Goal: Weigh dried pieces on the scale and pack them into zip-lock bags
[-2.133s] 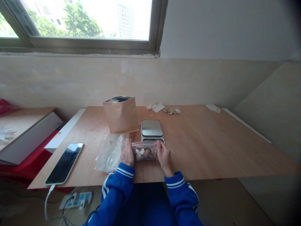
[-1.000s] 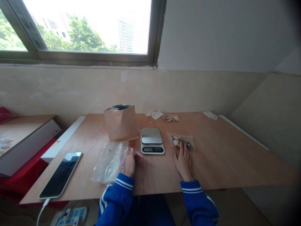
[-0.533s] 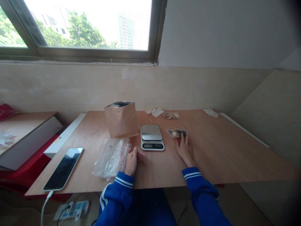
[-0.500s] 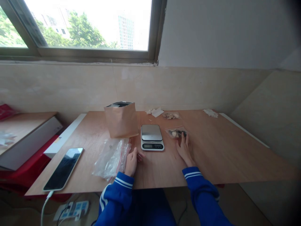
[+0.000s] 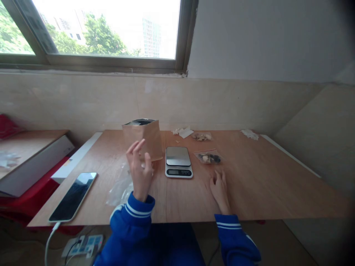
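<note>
My left hand (image 5: 139, 171) is raised in front of the brown paper pouch (image 5: 151, 142), fingers apart and holding nothing. The pouch stands upright with its top open. Behind and below that hand lie clear plastic bags (image 5: 120, 190), partly hidden. My right hand (image 5: 219, 186) rests on the table with its fingers apart and nothing in them. Just beyond its fingertips is a small zip bag (image 5: 208, 157) with dark and pale pieces inside. A digital scale (image 5: 179, 157) with a bare steel plate sits between the hands.
A phone (image 5: 73, 197) with a cable lies at the table's left. Another bag of pale pieces (image 5: 202, 136) and white scraps (image 5: 185, 132) lie near the wall. A crumpled white piece (image 5: 250, 134) is at the back right.
My left hand has risen from beside the plastic bags to in front of the pouch. My right hand has drawn back from the small zip bag towards me.
</note>
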Tool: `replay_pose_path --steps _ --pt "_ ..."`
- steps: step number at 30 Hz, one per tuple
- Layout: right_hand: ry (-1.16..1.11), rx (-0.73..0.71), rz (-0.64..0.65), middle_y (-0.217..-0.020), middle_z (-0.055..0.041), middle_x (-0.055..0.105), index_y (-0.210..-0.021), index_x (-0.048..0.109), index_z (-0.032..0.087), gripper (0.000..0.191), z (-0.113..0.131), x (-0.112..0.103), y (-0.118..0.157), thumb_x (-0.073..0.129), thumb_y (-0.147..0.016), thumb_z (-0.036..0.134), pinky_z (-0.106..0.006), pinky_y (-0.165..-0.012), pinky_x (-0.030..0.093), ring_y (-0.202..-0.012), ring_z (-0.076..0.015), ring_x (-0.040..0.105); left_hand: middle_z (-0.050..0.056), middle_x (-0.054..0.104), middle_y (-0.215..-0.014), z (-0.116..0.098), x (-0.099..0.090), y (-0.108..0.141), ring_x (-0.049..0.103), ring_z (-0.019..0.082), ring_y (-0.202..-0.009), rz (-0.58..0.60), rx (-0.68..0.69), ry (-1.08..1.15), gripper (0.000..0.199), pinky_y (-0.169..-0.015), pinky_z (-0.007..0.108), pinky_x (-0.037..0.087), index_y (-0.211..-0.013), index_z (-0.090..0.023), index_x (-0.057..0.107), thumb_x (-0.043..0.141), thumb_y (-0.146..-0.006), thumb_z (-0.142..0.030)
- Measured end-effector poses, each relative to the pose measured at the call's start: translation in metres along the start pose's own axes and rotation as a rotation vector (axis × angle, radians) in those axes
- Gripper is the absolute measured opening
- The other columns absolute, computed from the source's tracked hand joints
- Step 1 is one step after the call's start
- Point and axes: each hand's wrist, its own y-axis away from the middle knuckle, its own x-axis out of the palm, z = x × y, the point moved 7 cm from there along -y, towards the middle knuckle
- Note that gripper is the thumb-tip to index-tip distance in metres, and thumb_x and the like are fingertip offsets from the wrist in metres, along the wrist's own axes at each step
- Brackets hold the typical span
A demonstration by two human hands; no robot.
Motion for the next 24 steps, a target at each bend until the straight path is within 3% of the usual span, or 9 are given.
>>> replay_pose_path --steps 2,5,7,9,11,15,18,21,24 --pt "0.007 -0.008 0.004 -0.152 -0.0246 0.031 -0.126 0.056 0.006 0.049 0.000 0.001 -0.001 0.036 -0.087 0.028 -0.051 -0.107 0.041 -0.139 -0.0350 0.037 0.013 0.041 -0.142 -0.002 -0.006 -0.038 0.039 0.027 -0.135 -0.060 0.065 -0.120 0.043 -0.109 0.048 0.036 -0.135 -0.024 0.051 0.047 -0.092 -0.023" --pt "0.022 -0.013 0.011 -0.149 -0.0246 0.034 -0.123 0.059 0.006 0.048 -0.001 0.002 -0.001 0.036 -0.088 0.031 -0.050 -0.105 0.042 -0.137 -0.0345 0.039 0.011 0.027 -0.155 0.024 -0.001 -0.083 0.022 0.032 -0.145 -0.046 0.032 -0.315 0.043 -0.114 0.060 0.021 -0.134 -0.027 0.053 0.044 -0.093 -0.021" --pt "0.035 -0.009 0.016 -0.147 -0.0243 0.038 -0.123 0.059 0.007 0.048 0.000 0.001 0.000 0.035 -0.089 0.031 -0.051 -0.104 0.043 -0.136 -0.0344 0.040 0.010 0.026 -0.157 0.048 0.008 -0.099 0.014 0.036 -0.147 0.021 -0.004 -0.388 0.037 -0.112 0.065 0.016 -0.128 -0.027 0.058 0.044 -0.094 -0.026" --pt "0.050 0.001 0.021 -0.145 -0.0247 0.041 -0.124 0.059 0.007 0.049 0.000 0.000 0.000 0.034 -0.089 0.031 -0.051 -0.104 0.043 -0.135 -0.0348 0.041 0.011 0.033 -0.154 0.067 0.014 -0.101 0.018 0.037 -0.146 0.093 -0.052 -0.403 0.033 -0.110 0.068 0.017 -0.123 -0.027 0.061 0.042 -0.096 -0.032" --pt "0.058 0.007 0.028 -0.143 -0.0248 0.043 -0.123 0.059 0.007 0.049 0.000 0.000 0.001 0.034 -0.088 0.031 -0.052 -0.103 0.043 -0.134 -0.0351 0.043 0.013 0.044 -0.145 0.072 0.011 -0.095 0.033 0.034 -0.139 0.061 -0.053 -0.380 0.030 -0.109 0.064 0.022 -0.113 -0.025 0.064 0.041 -0.097 -0.035" --pt "0.016 -0.019 0.035 -0.137 -0.0239 0.049 -0.116 0.063 0.009 0.045 0.001 -0.001 -0.004 0.037 -0.086 0.031 -0.054 -0.103 0.043 -0.129 -0.0348 0.047 0.009 0.060 -0.111 0.051 -0.017 -0.061 0.058 0.024 -0.108 -0.140 0.015 -0.278 0.025 -0.106 0.050 0.035 -0.085 -0.020 0.062 0.048 -0.094 -0.038" --pt "-0.098 -0.080 -0.013 -0.129 -0.0208 0.056 -0.111 0.065 0.013 0.040 0.016 -0.012 -0.006 0.038 -0.087 0.031 -0.054 -0.104 0.042 -0.125 -0.0325 0.051 0.009 0.058 -0.110 0.031 -0.036 -0.031 0.056 0.022 -0.110 -0.162 0.093 -0.162 0.020 -0.098 0.040 0.044 -0.098 -0.019 0.061 0.057 -0.090 -0.037" --pt "-0.263 -0.190 -0.087 -0.116 -0.0163 0.064 -0.108 0.065 0.017 0.034 0.061 -0.036 0.007 0.038 -0.091 0.028 -0.052 -0.102 0.045 -0.116 -0.0285 0.057 0.010 0.059 -0.114 0.024 -0.052 -0.006 0.060 0.020 -0.102 -0.114 0.101 -0.137 0.029 -0.088 0.036 0.051 -0.112 -0.019 0.058 0.059 -0.089 -0.036" --pt "-0.419 -0.323 -0.047 -0.109 -0.0121 0.066 -0.107 0.064 0.021 0.027 0.140 -0.058 0.039 0.041 -0.094 0.022 -0.046 -0.096 0.051 -0.108 -0.0245 0.061 0.007 0.065 -0.112 0.029 -0.055 0.010 0.065 0.018 -0.088 0.084 0.046 -0.157 0.029 -0.081 0.033 0.054 -0.115 -0.022 0.060 0.058 -0.089 -0.035"
